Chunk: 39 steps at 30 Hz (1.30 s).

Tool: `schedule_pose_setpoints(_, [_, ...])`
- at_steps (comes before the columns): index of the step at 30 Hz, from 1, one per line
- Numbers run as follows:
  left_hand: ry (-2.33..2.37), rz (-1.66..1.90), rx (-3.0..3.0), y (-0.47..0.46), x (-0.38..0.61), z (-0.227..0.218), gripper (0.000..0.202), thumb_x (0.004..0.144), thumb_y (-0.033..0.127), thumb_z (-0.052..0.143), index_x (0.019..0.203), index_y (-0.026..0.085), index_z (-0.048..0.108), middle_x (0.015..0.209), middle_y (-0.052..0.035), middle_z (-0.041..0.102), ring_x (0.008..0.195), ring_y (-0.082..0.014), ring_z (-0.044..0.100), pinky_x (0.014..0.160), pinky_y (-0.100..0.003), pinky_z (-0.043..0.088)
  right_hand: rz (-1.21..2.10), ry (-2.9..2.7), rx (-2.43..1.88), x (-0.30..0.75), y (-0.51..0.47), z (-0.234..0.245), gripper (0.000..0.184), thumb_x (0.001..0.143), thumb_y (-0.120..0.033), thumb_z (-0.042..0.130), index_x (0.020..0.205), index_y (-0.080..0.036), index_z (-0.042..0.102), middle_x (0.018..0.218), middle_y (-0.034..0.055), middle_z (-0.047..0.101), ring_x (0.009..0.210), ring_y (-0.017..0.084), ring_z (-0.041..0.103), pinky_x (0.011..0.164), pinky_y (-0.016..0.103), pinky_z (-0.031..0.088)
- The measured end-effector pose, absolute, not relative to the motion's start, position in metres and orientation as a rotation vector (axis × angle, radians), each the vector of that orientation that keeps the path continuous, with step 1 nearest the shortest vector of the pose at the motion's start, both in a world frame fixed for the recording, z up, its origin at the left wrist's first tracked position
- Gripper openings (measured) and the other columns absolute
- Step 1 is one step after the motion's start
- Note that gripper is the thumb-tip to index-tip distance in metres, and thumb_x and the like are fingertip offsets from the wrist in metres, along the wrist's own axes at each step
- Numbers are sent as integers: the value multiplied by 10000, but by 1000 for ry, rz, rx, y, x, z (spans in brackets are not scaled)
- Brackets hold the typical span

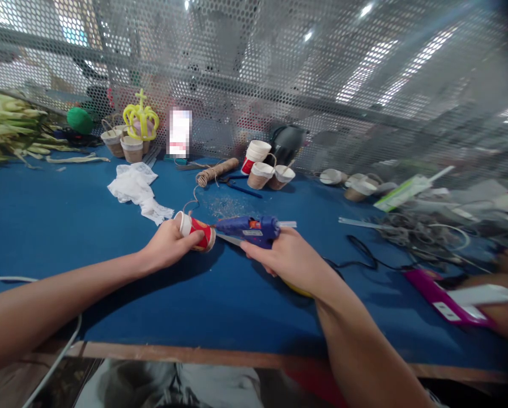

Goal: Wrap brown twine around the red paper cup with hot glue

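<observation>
the person's left hand [169, 245] has its fingers closed around a red-and-white paper cup [201, 232], which is tipped on its side near the middle of the blue table [152, 317], mouth toward the left. the right hand [294, 256] grips a blue glue gun [240, 228], a clear glue stick [288, 224] poking out of its back. the nozzle points at the base end of the cup; whether the two touch cannot be told. a pale blade [230, 239] juts out beneath the gun by the right fingers. a strand of twine runs from a twine roll [220, 171] toward the cup. crumpled white cloth [135, 186] lies beyond the left hand, and a twine-wrapped cup [259, 177] stands beyond the gun.
</observation>
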<state>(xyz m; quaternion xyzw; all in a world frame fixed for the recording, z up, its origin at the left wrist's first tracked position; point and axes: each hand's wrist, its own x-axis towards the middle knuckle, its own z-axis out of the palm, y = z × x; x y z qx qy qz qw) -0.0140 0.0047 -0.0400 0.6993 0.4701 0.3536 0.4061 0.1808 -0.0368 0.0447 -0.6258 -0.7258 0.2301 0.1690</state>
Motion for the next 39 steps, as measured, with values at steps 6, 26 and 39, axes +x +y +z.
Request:
schedule_pose_setpoints(6, [1200, 878, 1773, 4, -13, -37, 300, 744, 356, 489, 756, 108, 658, 711, -49, 657, 615, -149, 569, 564, -238, 454, 679, -2041, -1768, 181, -39, 45, 141, 743, -276, 527, 685, -181, 614, 368, -64, 475, 338, 104, 462, 386, 217, 365])
schedule_pose_setpoints(26, [1157, 867, 1674, 3, -12, -33, 295, 734, 351, 500, 797, 116, 668, 779, -68, 695, 688, -172, 609, 650, -271, 476, 575, -2164, -1768, 189, -44, 46, 244, 738, -327, 512, 531, -197, 519, 414, -47, 479, 422, 109, 444, 454, 237, 371])
schedule_pose_setpoints(39, [1152, 889, 1605, 5, -12, -35, 247, 724, 304, 529, 761, 112, 680, 723, -73, 704, 698, -190, 634, 652, -279, 496, 567, -2260, -1731, 190, -47, 45, 338, 748, -327, 495, 445, -210, 403, 396, -29, 480, 502, 135, 508, 496, 244, 376])
